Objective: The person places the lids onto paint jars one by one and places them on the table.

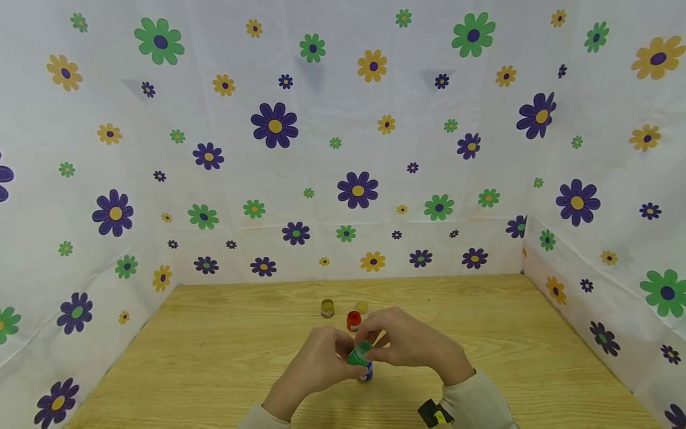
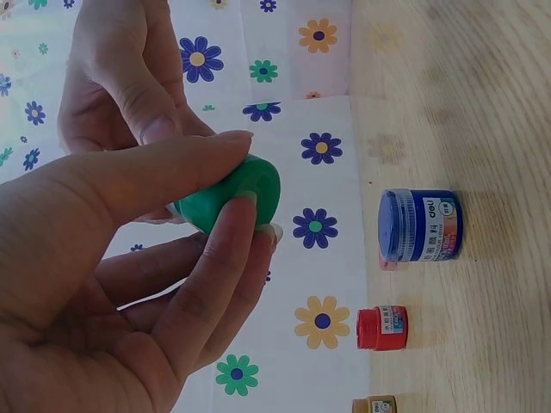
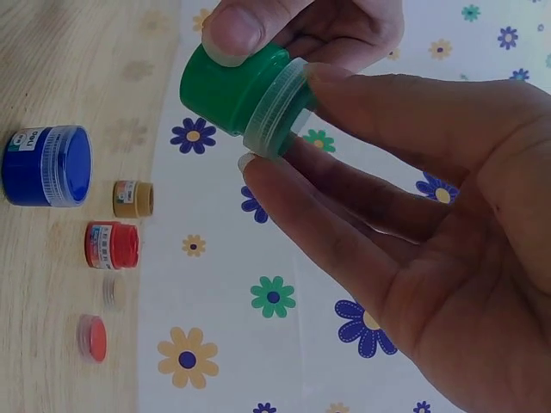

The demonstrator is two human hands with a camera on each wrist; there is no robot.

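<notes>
Both hands (image 1: 321,360) (image 1: 409,342) pinch the green jar (image 3: 222,90), left on body, right on clear lid (image 3: 274,110).

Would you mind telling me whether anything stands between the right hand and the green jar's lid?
Nothing visible does: the right hand pinches the lid at its rim, while the left hand grips the green jar. The blue jar stands on the table, not between hand and lid.

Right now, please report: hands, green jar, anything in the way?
Left hand grips green paint jar. Right hand pinches its lid. Blue paint jar apart, not blocking.
</notes>
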